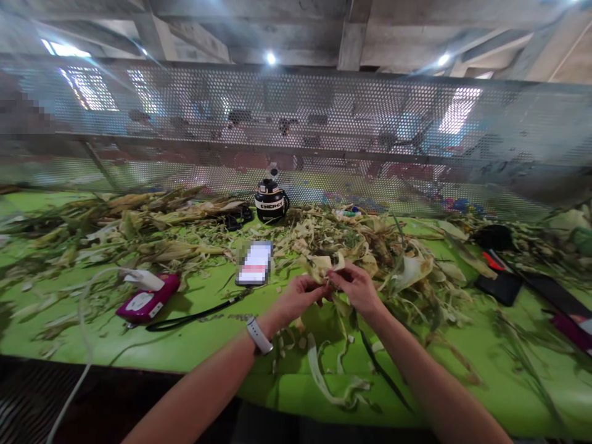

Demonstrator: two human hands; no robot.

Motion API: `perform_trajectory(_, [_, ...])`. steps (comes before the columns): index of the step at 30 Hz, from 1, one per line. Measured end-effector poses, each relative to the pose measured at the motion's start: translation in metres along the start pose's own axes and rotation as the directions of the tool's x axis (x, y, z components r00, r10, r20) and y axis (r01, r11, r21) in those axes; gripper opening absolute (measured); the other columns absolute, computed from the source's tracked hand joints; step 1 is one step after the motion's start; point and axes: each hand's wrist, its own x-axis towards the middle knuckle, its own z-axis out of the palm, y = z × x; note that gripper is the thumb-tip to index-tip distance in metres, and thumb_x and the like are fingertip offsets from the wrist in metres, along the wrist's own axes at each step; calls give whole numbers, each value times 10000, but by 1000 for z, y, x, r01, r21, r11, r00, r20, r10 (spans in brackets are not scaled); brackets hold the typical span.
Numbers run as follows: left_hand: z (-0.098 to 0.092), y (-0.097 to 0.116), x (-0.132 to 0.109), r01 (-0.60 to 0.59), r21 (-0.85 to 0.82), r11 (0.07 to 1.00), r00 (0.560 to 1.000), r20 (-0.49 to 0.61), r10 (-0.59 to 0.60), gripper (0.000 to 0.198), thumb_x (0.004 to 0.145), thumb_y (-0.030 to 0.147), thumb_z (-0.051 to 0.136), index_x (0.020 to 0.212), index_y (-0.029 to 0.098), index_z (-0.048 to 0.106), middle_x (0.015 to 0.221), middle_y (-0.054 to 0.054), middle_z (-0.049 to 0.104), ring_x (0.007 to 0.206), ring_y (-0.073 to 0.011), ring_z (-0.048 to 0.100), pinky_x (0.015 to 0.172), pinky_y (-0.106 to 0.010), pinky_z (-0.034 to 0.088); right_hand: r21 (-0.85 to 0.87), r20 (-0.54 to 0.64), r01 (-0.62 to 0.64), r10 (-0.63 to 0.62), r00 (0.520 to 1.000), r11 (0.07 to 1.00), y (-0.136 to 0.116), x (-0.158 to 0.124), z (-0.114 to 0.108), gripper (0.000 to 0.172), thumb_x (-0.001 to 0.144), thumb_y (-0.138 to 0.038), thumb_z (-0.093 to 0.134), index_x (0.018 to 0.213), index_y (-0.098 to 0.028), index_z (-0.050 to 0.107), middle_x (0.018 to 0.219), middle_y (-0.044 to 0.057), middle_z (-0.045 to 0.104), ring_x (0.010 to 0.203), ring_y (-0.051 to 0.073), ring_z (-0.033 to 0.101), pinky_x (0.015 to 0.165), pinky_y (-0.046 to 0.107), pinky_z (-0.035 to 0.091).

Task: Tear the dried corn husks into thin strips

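My left hand [301, 297] and my right hand [359, 288] meet above the green tabletop [203, 345], fingers pinched together. Between them they grip a pale strip of corn husk [320, 267] that curls up over the fingertips; the exact point of grip is partly hidden. A white watch band [259, 336] circles my left wrist. Just beyond and to the right of my hands lies a heap of shredded husk [370, 243]. Long loose husk strips [319, 364] lie on the table below my hands.
A phone [254, 264] lies left of my hands. Farther left sits a purple box-shaped device [150, 301] with a white cable and black strap. A black jug labelled ENERGY [271, 202] stands before a perforated metal screen [314, 111]. Whole husks [143, 216] cover the back left.
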Motion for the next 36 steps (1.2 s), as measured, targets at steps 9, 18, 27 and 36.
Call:
perform_trajectory(9, [-1,3,-1,38,-216,976,989,-133,-68,312,645,418,732,803,151,698,690,-36,686,588,-106,568,534,-200,370,-57,-46,-64,62,997,996,-8,7,-8,442,678,-615,587,742,-178,571,632,1,555,568,129,486,535,253,400])
perform_trajectory(18, [-5,7,4,-73,-249,966,938,-347,-19,307,589,376,776,752,133,685,694,-36,693,662,-137,599,666,-247,437,-432,81,128,-102,991,893,-4,5,-17,292,815,-441,518,707,-182,600,628,-2,567,603,137,490,583,250,373])
perform_trajectory(27, [-7,6,9,-184,-423,887,912,-409,-6,306,561,315,796,794,155,677,800,-28,716,815,-142,634,745,-230,449,-562,-20,327,-407,913,760,-10,-10,3,130,822,-281,512,828,-191,605,826,78,611,820,201,549,779,335,436])
perform_trajectory(36, [-6,7,8,-153,-332,931,897,-442,-10,269,586,263,762,815,153,676,824,-45,722,790,-149,643,757,-253,465,-302,314,60,40,948,951,19,-8,29,163,797,-312,519,704,-180,495,649,-18,523,617,119,489,575,225,412])
